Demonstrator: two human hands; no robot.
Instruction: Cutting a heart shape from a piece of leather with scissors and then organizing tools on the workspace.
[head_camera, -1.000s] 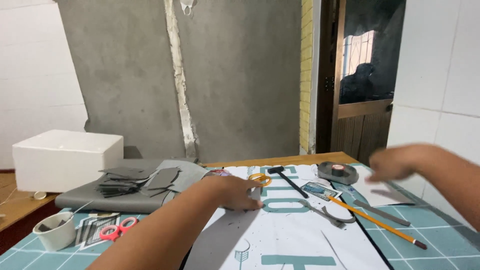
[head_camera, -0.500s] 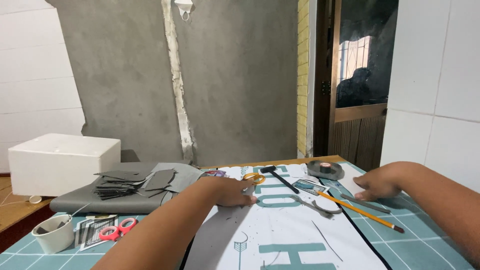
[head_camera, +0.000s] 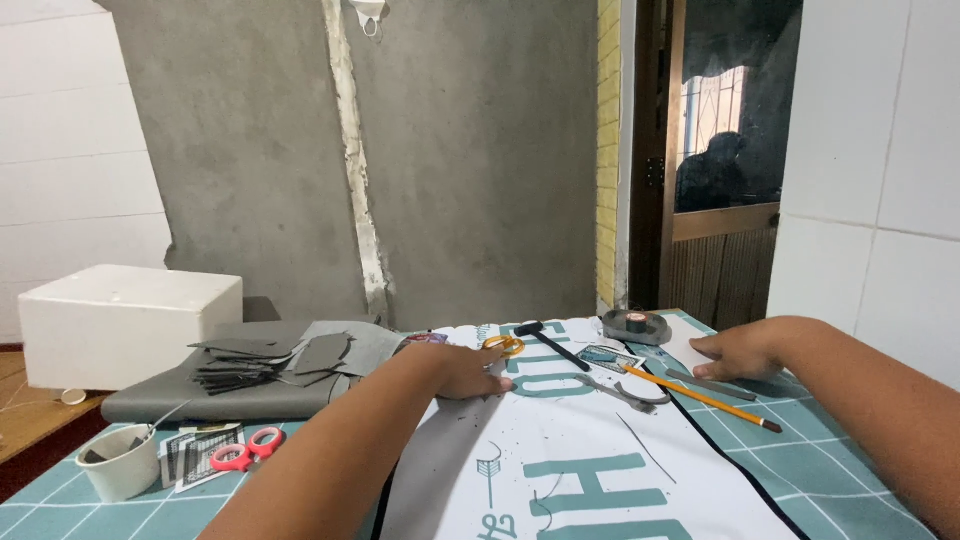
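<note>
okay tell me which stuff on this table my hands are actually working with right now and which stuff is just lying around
In hand:
- left hand pressing on the grey sheet
- right hand flat on the white paper

Lying about:
- orange pencil
- small hammer
- yellow-handled scissors
- red-handled scissors
- white cup
- stack of grey cut pieces
- white foam box
- tape roll

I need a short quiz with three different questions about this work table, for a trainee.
1. True or false: the right hand rests flat near the orange pencil.
2. Which lies beside the white cup: A) pink scissors, B) hammer, C) tape roll?
3. Fill in: the left hand presses on a grey ____.

Key: 1 true; 2 A; 3 sheet.
</note>
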